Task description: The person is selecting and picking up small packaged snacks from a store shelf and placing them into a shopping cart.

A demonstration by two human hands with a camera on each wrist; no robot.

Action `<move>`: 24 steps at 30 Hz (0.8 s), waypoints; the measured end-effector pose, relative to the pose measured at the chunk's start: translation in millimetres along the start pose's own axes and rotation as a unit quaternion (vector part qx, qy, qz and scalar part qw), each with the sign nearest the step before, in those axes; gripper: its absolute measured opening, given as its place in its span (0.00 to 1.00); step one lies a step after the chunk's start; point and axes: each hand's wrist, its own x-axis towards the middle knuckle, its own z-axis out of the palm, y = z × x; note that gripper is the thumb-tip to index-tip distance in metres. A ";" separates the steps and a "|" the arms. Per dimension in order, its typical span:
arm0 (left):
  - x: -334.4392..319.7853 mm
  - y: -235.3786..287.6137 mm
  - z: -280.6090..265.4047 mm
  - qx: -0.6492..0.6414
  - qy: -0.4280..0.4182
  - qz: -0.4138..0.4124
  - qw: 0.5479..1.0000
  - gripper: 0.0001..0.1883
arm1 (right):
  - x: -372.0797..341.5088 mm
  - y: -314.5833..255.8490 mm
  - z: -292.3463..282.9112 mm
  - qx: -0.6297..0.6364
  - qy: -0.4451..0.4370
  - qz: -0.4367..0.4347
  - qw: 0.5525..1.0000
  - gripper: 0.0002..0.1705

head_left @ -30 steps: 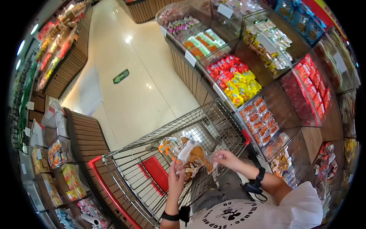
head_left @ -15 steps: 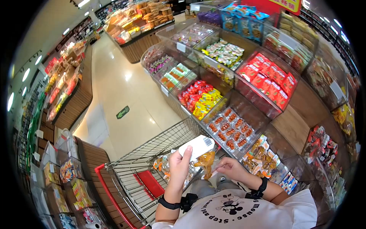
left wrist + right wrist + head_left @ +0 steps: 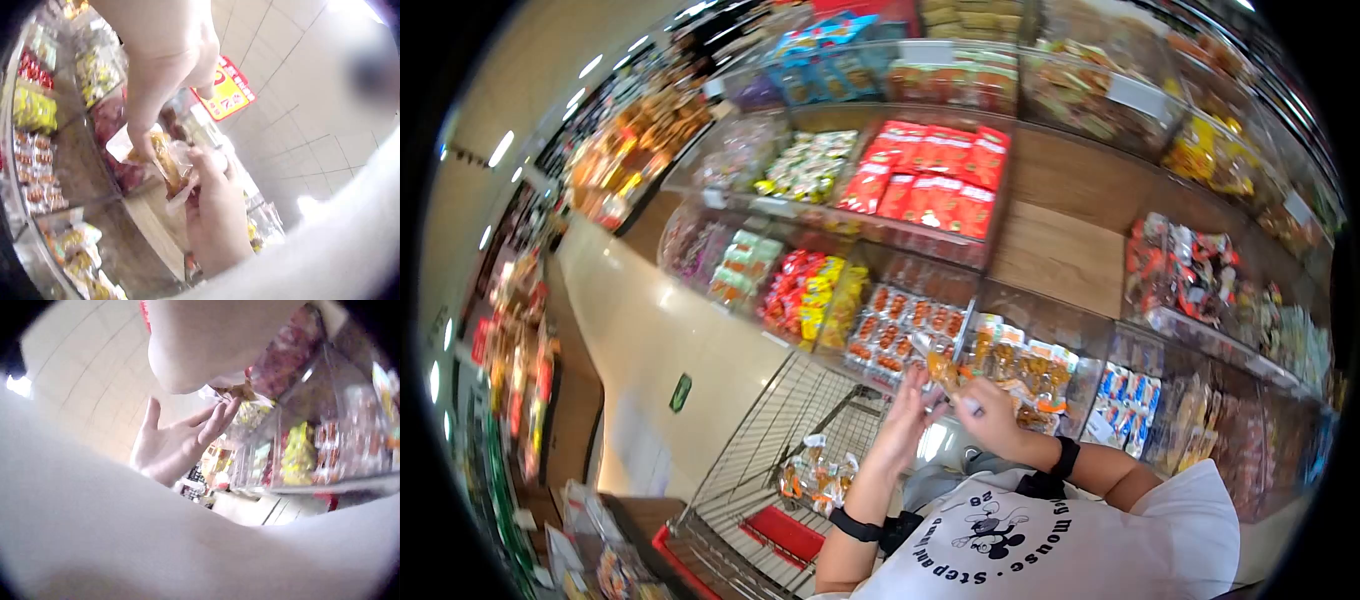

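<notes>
A clear packet of brown food [image 3: 943, 370] is held up between the hands over the cart's near side. My right hand [image 3: 992, 415] grips its lower end; the left wrist view shows those fingers [image 3: 215, 200] curled round the clear wrapping. My left hand [image 3: 905, 425] is beside it, fingers extended, and in the right wrist view its straight fingertips [image 3: 228, 415] are at the packet [image 3: 240, 392]. A white label [image 3: 119, 147] shows behind the packet in the left wrist view. Several similar packets [image 3: 815, 475] lie in the wire cart [image 3: 740, 440].
Stepped bins of wrapped snacks stand ahead and to the right, with red packs [image 3: 940, 170], small orange-brown packs [image 3: 895, 335] and brown packs with orange labels [image 3: 1030, 375]. A pale floor aisle [image 3: 630, 330] runs at left, past another wooden display [image 3: 575, 390].
The view has swung right toward the bins. The packet has turned upward and its white label no longer faces the head camera. My left hand has gone from pinching the label to extended fingers.
</notes>
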 end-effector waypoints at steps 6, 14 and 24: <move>52.4 -88.2 2.0 0.039 0.050 -0.092 0.994 0.14 | -45.3 37.0 -25.8 -0.063 -0.265 -0.148 0.951 0.11; 83.8 -156.4 -6.5 0.092 -0.057 -0.126 0.986 0.10 | -103.8 139.5 -3.5 0.353 0.060 0.432 0.828 0.22; 102.4 -194.2 -29.3 0.293 -0.104 -0.153 0.938 0.23 | -115.4 219.3 -17.1 0.297 0.203 0.478 0.801 0.08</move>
